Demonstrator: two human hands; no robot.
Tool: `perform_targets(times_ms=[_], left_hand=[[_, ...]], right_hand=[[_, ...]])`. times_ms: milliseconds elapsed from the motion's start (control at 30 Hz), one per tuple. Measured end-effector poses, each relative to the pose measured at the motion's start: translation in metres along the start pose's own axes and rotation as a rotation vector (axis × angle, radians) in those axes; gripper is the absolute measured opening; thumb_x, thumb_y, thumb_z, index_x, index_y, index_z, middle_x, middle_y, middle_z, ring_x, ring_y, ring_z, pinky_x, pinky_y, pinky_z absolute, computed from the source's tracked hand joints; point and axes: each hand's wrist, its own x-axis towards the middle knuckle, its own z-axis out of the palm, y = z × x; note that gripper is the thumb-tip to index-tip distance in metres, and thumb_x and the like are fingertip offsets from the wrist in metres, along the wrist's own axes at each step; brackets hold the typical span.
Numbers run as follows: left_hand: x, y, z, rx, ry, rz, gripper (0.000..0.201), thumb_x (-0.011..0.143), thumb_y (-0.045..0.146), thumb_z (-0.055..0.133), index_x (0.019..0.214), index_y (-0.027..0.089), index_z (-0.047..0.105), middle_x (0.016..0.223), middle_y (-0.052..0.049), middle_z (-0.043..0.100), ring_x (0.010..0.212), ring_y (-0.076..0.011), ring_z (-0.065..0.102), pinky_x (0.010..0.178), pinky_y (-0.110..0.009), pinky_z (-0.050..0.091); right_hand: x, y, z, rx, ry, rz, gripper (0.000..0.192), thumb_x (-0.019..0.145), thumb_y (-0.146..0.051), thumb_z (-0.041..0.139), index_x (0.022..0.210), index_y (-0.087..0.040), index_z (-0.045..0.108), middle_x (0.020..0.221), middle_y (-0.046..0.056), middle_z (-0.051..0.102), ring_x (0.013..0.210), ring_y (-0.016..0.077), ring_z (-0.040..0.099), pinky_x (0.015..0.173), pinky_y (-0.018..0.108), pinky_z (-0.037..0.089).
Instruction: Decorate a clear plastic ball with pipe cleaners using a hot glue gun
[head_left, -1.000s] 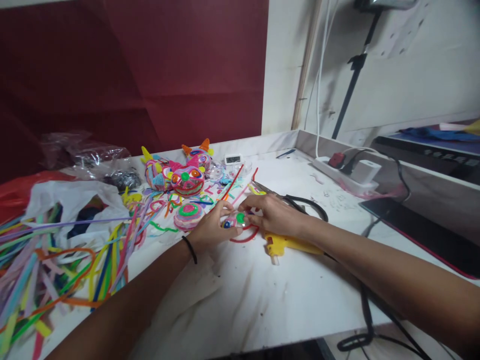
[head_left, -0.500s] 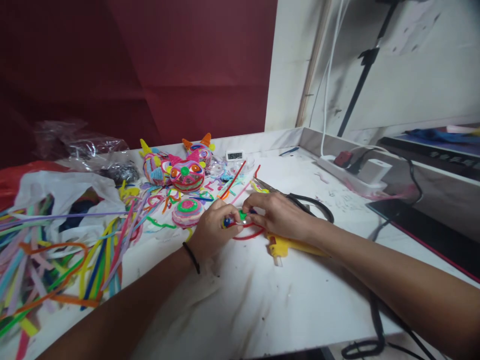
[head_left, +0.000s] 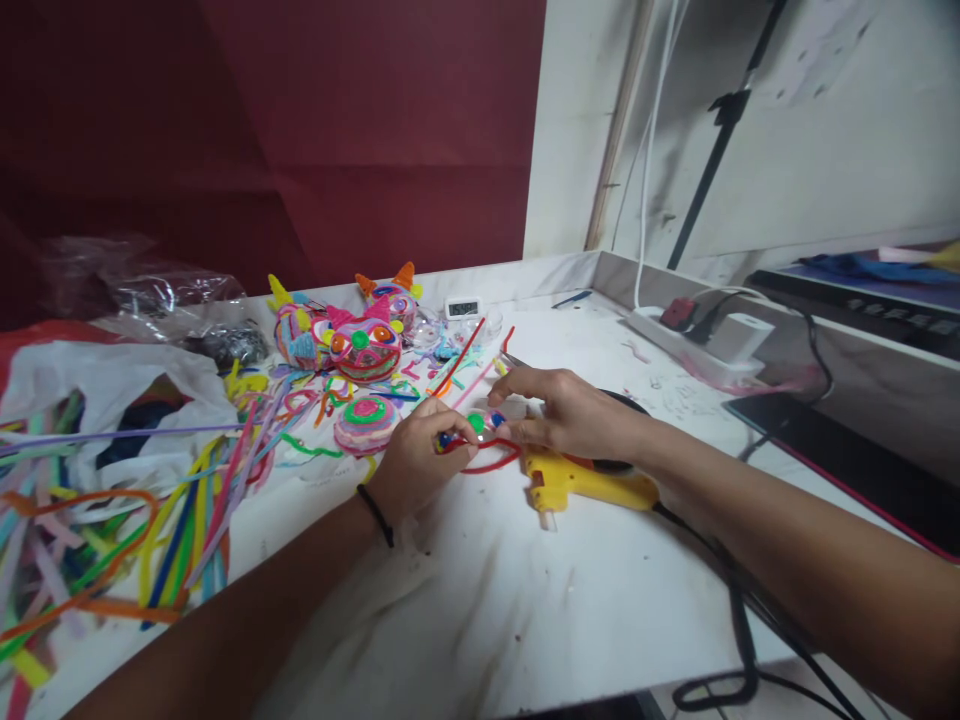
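Between my hands is a small craft piece with a green coil in the middle, a dark blue round bit on each side and a red pipe cleaner curved along its near edge. My left hand, with a dark band at the wrist, pinches the piece's left side between thumb and fingers. Over its right side, my right hand has thumb and forefinger apart, the thumb tip close to the blue bit; whether it touches is unclear. A yellow glue gun lies just below my right hand. Scissors are partly hidden behind that hand.
Finished pipe-cleaner animal heads and a round coiled piece sit left of centre. Loose pipe cleaners and a white plastic bag cover the left. A small digital clock, power strip and black phone-like slab stand around.
My right hand's fingers have spread and lifted off the piece somewhat, showing more of the green coil and right blue bit. The whole view has shifted slightly; more of the glue gun shows.
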Motion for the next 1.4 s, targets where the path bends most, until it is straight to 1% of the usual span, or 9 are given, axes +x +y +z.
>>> perform_targets(times_ms=[67,133,233,333,467,667,1033,1233,1400], left_hand=[[0.0,-0.001,0.001,0.004,0.01,-0.015,0.007,0.069,0.015,0.061,0.073,0.02,0.064,0.075,0.002,0.054,0.072,-0.0141,0.05,0.067,-0.026,0.041],[0.001,-0.003,0.003,-0.017,0.038,-0.052,0.017,0.067,0.015,0.063,0.082,0.02,0.06,0.074,0.004,0.051,0.069,-0.013,0.048,0.065,-0.025,0.04],[0.001,-0.008,0.006,-0.075,0.062,-0.116,0.031,0.065,0.018,0.066,0.095,0.021,0.056,0.074,0.006,0.048,0.065,-0.0112,0.046,0.061,-0.024,0.038],[0.0,-0.013,0.008,-0.112,0.05,-0.13,0.036,0.066,0.018,0.066,0.099,0.021,0.054,0.075,0.006,0.046,0.063,-0.0099,0.044,0.059,-0.023,0.036],[0.0,-0.016,0.008,-0.154,0.065,-0.101,0.032,0.066,0.018,0.066,0.094,0.021,0.051,0.075,0.006,0.047,0.063,-0.0096,0.044,0.059,-0.022,0.036],[-0.002,-0.011,0.003,-0.022,0.072,-0.004,0.008,0.069,0.015,0.063,0.073,0.02,0.057,0.075,0.003,0.051,0.066,-0.0125,0.046,0.062,-0.025,0.038],[-0.006,-0.015,-0.002,-0.056,0.054,0.106,0.006,0.075,0.014,0.064,0.073,0.02,0.066,0.08,0.0,0.056,0.072,-0.0124,0.054,0.067,-0.025,0.044],[-0.002,-0.016,-0.015,-0.168,-0.045,0.034,0.011,0.078,0.021,0.059,0.078,0.019,0.07,0.087,-0.005,0.061,0.084,-0.0176,0.059,0.072,-0.029,0.047],[0.002,-0.025,-0.014,-0.329,-0.05,-0.078,0.011,0.069,0.021,0.066,0.079,0.017,0.067,0.087,-0.004,0.058,0.068,-0.0124,0.055,0.061,-0.026,0.046]], right_hand=[[-0.001,0.001,0.001,-0.017,-0.033,-0.035,0.031,0.08,-0.031,0.067,0.107,-0.017,0.063,0.107,0.009,0.068,0.092,0.0216,0.064,0.076,0.031,0.048],[-0.002,0.002,0.004,-0.042,-0.06,-0.072,0.037,0.08,-0.031,0.068,0.114,-0.017,0.061,0.112,0.01,0.067,0.099,0.0238,0.063,0.081,0.033,0.048],[-0.002,0.005,0.008,-0.057,-0.104,-0.071,0.043,0.08,-0.03,0.067,0.12,-0.017,0.058,0.118,0.011,0.065,0.1,0.0241,0.064,0.083,0.034,0.049],[-0.001,0.007,0.007,-0.049,-0.12,-0.057,0.044,0.081,-0.033,0.067,0.121,-0.018,0.058,0.123,0.011,0.063,0.103,0.024,0.063,0.085,0.033,0.048],[0.0,0.008,0.006,-0.049,-0.112,-0.063,0.041,0.082,-0.035,0.066,0.118,-0.016,0.06,0.12,0.011,0.064,0.105,0.0247,0.061,0.087,0.034,0.047],[0.004,0.007,0.011,-0.041,-0.144,-0.053,0.036,0.081,-0.023,0.064,0.115,-0.014,0.06,0.113,0.012,0.066,0.096,0.0231,0.063,0.082,0.033,0.048],[0.012,0.004,0.012,-0.031,-0.129,0.026,0.037,0.078,-0.019,0.066,0.114,-0.016,0.062,0.108,0.011,0.067,0.092,0.0223,0.064,0.08,0.032,0.048],[0.018,0.003,0.009,-0.057,-0.178,0.071,0.042,0.075,-0.018,0.069,0.116,-0.016,0.062,0.109,0.011,0.067,0.092,0.0226,0.064,0.079,0.032,0.049],[0.023,0.007,0.007,-0.098,-0.211,0.093,0.046,0.073,-0.021,0.071,0.118,-0.013,0.062,0.111,0.014,0.068,0.095,0.0249,0.064,0.079,0.033,0.049]])
